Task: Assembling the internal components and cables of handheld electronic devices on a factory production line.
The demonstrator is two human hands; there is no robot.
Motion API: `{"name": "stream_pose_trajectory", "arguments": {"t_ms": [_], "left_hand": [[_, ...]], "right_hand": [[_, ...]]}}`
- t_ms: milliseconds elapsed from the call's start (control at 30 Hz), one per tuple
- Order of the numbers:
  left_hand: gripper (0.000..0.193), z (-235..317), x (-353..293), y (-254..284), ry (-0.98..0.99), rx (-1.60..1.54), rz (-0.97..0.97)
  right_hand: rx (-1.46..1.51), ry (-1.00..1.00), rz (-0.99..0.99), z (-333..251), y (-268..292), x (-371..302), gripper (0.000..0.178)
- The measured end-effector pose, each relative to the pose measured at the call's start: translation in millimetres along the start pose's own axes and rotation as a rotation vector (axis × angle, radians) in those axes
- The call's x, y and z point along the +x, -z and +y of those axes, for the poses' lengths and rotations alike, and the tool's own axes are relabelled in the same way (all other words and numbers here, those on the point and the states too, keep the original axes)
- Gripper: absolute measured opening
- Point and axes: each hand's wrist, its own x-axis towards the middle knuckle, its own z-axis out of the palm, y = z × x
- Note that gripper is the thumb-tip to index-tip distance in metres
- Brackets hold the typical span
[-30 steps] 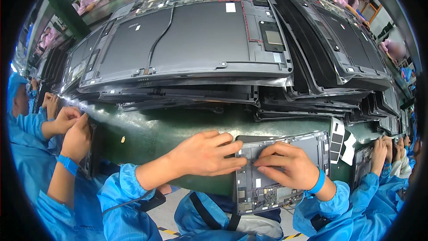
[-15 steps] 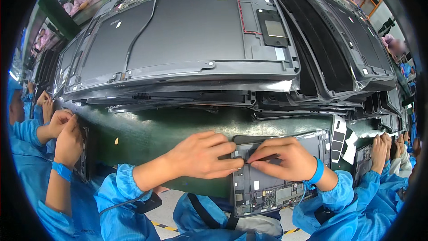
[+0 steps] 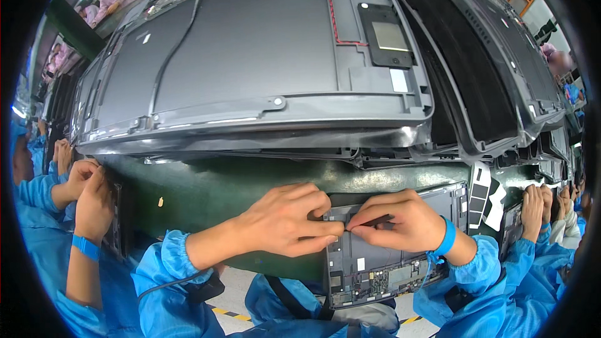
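My left hand (image 3: 285,220) reaches in from the left, its thumb and index finger drawn together at the left edge of an open laptop casing (image 3: 375,261). What lies between those fingertips, if anything, is too small to make out. Facing it, my right hand (image 3: 400,222) pinches a slim black piece (image 3: 379,220) of unclear kind. The fingertips of both hands almost meet over the casing. A circuit board (image 3: 391,280) shows in the casing's near part, which juts over the table's near edge. My hands cover some of the casing's far left part.
A tall stack of laptop casings (image 3: 250,56) fills the far side, with further stacks on the right. White sheets with black squares (image 3: 479,197) lie right of my casing. A small yellowish piece (image 3: 160,201) rests on the green table (image 3: 206,181). Co-workers' hands (image 3: 94,203) are close on both sides.
The view has shifted slightly, so the far stack looks larger and lower. Both hands stay at the same spot on the casing, and the black piece between my right fingers shows more.
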Motion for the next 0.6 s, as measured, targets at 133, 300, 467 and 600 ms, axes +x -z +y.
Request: {"name": "stream_pose_trajectory", "arguments": {"t_ms": [133,300,467,600], "left_hand": [[0.014,-2.0,-0.9,-1.2,-0.016,0.016,0.025],[0.016,-2.0,-1.4,-2.4,-0.035,0.027,0.054],[0.016,-0.4,-3.8,-3.9,0.018,0.050,0.030],[0.017,0.7,-2.8,-3.7,0.020,0.046,0.022]], "right_hand": [[-0.021,0.071,0.007,4.9,-0.5,3.2,0.014],[-0.001,0.051,0.023,7.9,0.6,0.8,0.014],[-0.042,0.066,0.016,5.4,1.1,1.3,0.014],[-0.033,0.110,0.032,6.5,0.4,1.4,0.014]]}}
